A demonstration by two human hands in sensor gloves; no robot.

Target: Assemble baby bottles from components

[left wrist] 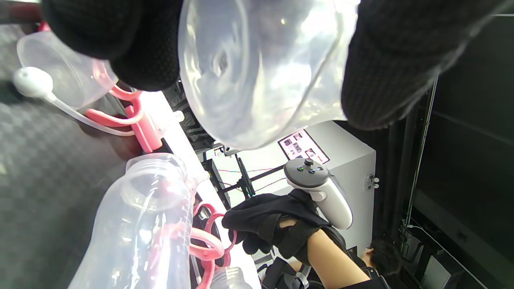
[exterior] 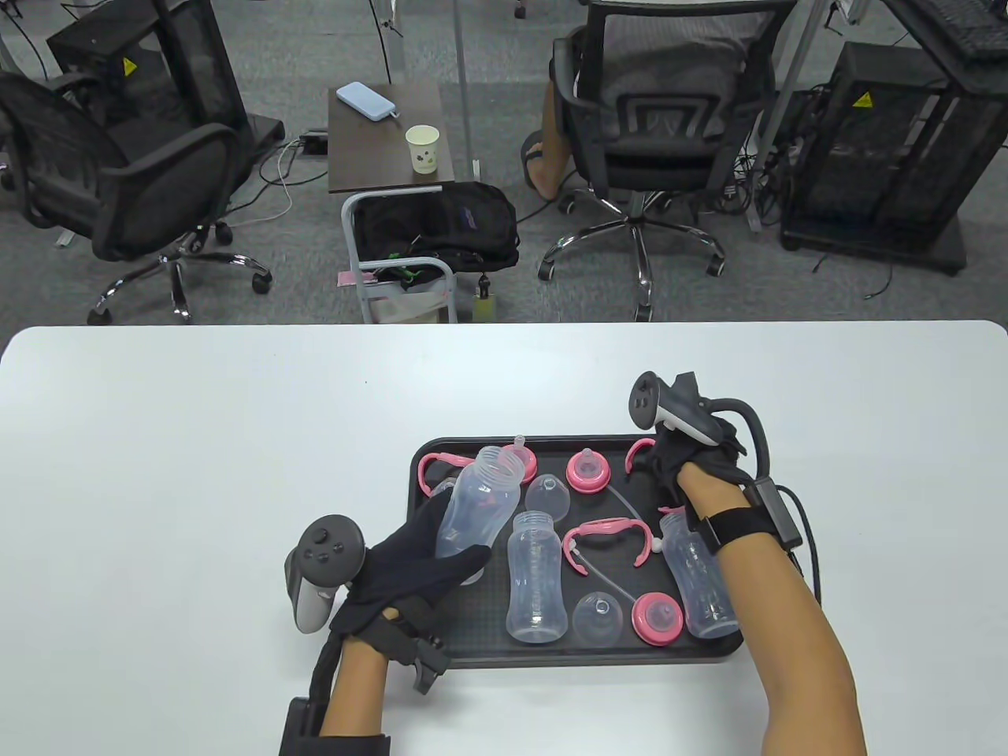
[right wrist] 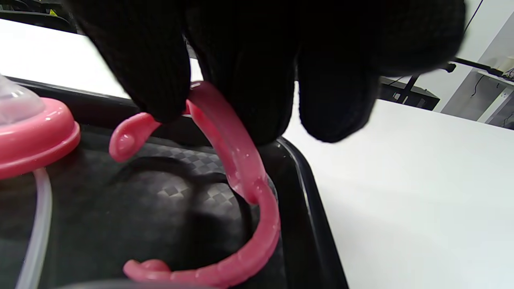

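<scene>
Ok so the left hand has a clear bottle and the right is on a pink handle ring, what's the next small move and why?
Probably lift the pink handle ring clear of the black tray and carry it toward the clear bottle. The right hand already pinches the ring at the tray's far right corner, while the left hand holds the bottle raised, neck bare and pointing away.

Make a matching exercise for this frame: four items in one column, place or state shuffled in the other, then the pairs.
Items
1. left hand
2. right hand
3. paper cup
4. pink cap

States
A. lying in the tray, near its front edge
B. pinching a pink handle at the tray's far right corner
C. standing on the small brown table beyond the white one
D. holding a clear bottle lifted over the tray

Pairs: 1-D, 2-B, 3-C, 4-A
</scene>
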